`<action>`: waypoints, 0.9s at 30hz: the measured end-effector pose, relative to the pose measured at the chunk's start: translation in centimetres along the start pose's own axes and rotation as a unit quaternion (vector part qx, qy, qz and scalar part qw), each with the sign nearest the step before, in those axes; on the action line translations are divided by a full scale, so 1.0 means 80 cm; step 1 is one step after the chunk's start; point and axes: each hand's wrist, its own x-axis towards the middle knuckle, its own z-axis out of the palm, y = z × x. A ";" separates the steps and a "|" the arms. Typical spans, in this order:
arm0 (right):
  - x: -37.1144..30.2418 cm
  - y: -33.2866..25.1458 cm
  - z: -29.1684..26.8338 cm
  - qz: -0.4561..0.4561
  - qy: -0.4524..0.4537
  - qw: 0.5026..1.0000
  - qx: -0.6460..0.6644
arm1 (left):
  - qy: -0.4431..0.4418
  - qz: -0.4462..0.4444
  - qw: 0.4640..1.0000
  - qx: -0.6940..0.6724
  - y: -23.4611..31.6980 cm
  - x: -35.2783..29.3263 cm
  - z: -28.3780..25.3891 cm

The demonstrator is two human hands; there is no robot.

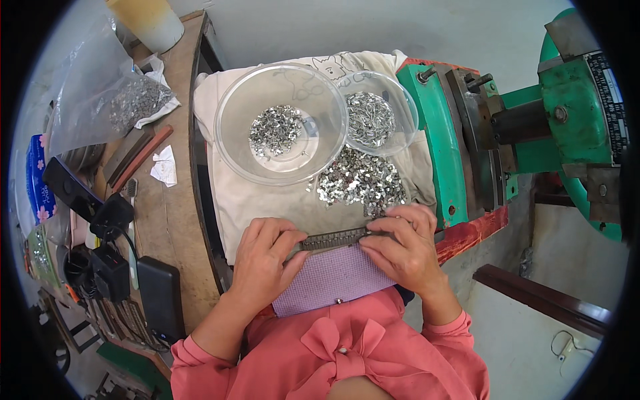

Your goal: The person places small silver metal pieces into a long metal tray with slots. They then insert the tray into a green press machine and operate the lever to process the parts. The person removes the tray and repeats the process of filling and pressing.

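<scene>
A dark metal strip with a row of small slots (333,239) lies crosswise at the near edge of the cloth-covered surface. My left hand (265,259) pinches its left end between thumb and fingers. At the right end, the fingers of my right hand (405,248) are closed on the strip; whether they also hold a small part is hidden. Under the strip and over my lap is a purple woven mat (340,277). Just beyond my right hand spreads a loose pile of small shiny metal pieces (360,181).
A large clear tub (227,143) and a smaller clear tub (408,110), both with metal pieces, stand on the beige cloth (250,207). At right is a green machine (443,143). The wooden table (177,220) at left bears a black power bank (160,297) and a plastic bag (93,100).
</scene>
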 end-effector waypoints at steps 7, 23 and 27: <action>-0.024 -0.013 0.027 0.019 0.039 0.999 0.003 | -0.005 -0.002 1.000 0.000 0.000 0.000 0.000; -0.028 -0.027 0.037 0.087 0.060 0.994 -0.010 | 0.000 -0.003 1.000 -0.002 0.002 0.000 -0.001; -0.030 -0.027 0.031 0.094 0.034 0.995 0.008 | -0.003 -0.005 1.000 -0.004 0.002 0.000 -0.001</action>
